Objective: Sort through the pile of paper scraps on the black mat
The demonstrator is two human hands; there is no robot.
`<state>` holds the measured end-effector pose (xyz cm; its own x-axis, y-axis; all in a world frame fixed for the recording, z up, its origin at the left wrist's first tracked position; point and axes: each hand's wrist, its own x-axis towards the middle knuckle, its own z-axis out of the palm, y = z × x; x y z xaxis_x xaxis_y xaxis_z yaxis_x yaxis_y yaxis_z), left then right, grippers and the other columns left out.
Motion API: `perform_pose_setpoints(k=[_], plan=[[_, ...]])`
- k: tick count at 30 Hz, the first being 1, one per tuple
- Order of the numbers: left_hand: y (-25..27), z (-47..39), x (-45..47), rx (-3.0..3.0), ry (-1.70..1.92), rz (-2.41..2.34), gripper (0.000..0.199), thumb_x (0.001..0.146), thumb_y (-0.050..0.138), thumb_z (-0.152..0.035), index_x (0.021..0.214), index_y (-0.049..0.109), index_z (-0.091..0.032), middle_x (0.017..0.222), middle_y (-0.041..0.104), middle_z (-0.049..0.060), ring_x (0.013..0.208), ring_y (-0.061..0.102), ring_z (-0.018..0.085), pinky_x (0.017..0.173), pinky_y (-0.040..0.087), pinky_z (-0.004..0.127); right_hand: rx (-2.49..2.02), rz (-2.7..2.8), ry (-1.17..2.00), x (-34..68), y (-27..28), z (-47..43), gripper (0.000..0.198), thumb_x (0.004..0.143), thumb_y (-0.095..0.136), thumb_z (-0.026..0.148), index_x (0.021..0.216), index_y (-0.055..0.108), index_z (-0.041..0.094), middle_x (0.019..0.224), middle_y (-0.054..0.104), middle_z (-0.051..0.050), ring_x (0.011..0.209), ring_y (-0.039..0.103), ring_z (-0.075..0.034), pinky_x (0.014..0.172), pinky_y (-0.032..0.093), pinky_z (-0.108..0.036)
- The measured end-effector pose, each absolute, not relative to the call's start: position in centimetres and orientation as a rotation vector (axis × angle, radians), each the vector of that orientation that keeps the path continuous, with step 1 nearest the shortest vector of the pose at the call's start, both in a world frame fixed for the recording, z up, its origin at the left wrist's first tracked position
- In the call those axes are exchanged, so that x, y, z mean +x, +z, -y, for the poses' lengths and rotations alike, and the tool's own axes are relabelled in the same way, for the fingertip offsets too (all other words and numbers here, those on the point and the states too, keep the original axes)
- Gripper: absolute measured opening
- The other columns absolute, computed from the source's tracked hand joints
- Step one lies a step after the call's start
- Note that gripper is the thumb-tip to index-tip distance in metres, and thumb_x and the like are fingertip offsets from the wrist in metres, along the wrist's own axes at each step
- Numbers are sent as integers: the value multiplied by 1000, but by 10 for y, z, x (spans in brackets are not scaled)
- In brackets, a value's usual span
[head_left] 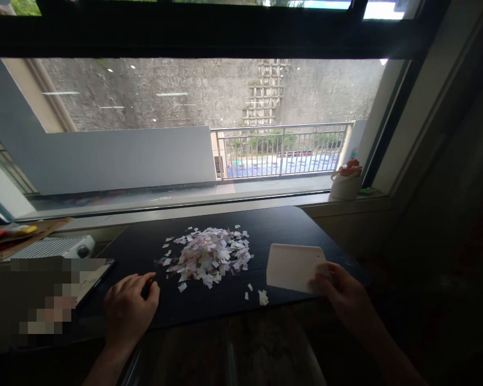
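Right hand (344,288) pinches white board (293,266) by its near right corner, likely keeping its face clear; left hand (129,301) half-curled, apparently empty; paper scraps (213,254) heaped mid-desk (284,225), probably for reach from both sides.

I've got a black table (284,225) on my feed, messy heap of paper scraps (213,254) on it, loose bits (263,297) (probably paper) up front.
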<state>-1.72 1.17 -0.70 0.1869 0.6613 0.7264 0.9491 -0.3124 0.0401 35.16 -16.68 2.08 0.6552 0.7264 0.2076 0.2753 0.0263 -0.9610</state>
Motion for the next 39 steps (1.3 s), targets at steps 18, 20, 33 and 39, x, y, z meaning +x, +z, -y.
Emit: perform_pose_setpoints(k=[18, 20, 33, 39], plan=[[-7, -12, -17, -2066, -933, 1548, 39, 81, 37, -35, 87, 70, -14, 90, 69, 14, 98, 59, 31, 87, 45, 46, -1543, 799, 660, 347, 5, 161, 35, 68, 61, 43, 93, 61, 19, 69, 69, -2, 61, 62, -19, 39, 43, -23], [-8, -12, -17, -2063, -939, 1548, 38, 80, 38, -34, 87, 70, -14, 90, 69, 14, 97, 59, 31, 86, 45, 46, -1521, 818, 698, 347, 6, 162, 33, 69, 61, 42, 93, 60, 19, 69, 68, -1, 59, 61, -18, 39, 43, -22], [-6, -11, -14, -2047, -947, 1557, 41, 80, 36, -35, 87, 70, -13, 89, 69, 15, 96, 59, 31, 87, 44, 44, -1466, 941, 692, 364, 15, 119, 36, 66, 65, 41, 93, 60, 17, 75, 70, -3, 66, 64, -19, 47, 49, -24], [-4, -10, -13, -2055, -938, 1620, 36, 80, 38, -34, 87, 69, -17, 91, 70, 12, 100, 58, 29, 90, 42, 44, -1523, 1016, 761, 365, 16, 114, 34, 66, 63, 40, 90, 62, 17, 73, 70, -2, 65, 64, -19, 44, 47, -23]])
